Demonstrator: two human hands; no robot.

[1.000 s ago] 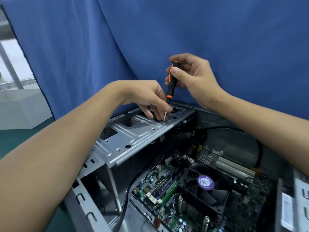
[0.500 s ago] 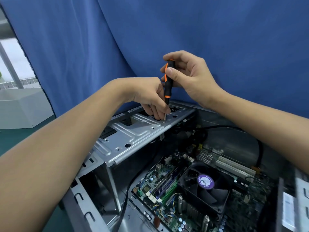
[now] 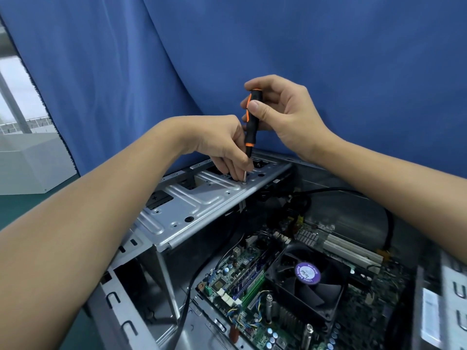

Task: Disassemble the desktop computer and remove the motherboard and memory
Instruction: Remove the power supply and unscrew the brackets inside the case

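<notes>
An open desktop case lies on its side, with a grey metal drive bracket (image 3: 192, 205) across its upper part. My right hand (image 3: 283, 114) grips the top of a black and orange screwdriver (image 3: 251, 122), which stands upright with its tip on a screw (image 3: 244, 183) in the bracket. My left hand (image 3: 222, 145) pinches the screwdriver's shaft just above the screw. Below, the motherboard (image 3: 252, 299) shows a black CPU fan (image 3: 307, 276) and memory sticks (image 3: 249, 281) beside it.
A blue cloth (image 3: 252, 41) hangs right behind the case. A black cable (image 3: 189, 299) runs down the case's inside at left, and another loops at the right. White expansion slots (image 3: 351, 251) sit behind the fan. The green table (image 3: 15, 205) shows at left.
My right hand has shifted slightly up and left on the screwdriver handle with its fingers re-placed, as in turning. The left hand stays at the shaft by the screw.
</notes>
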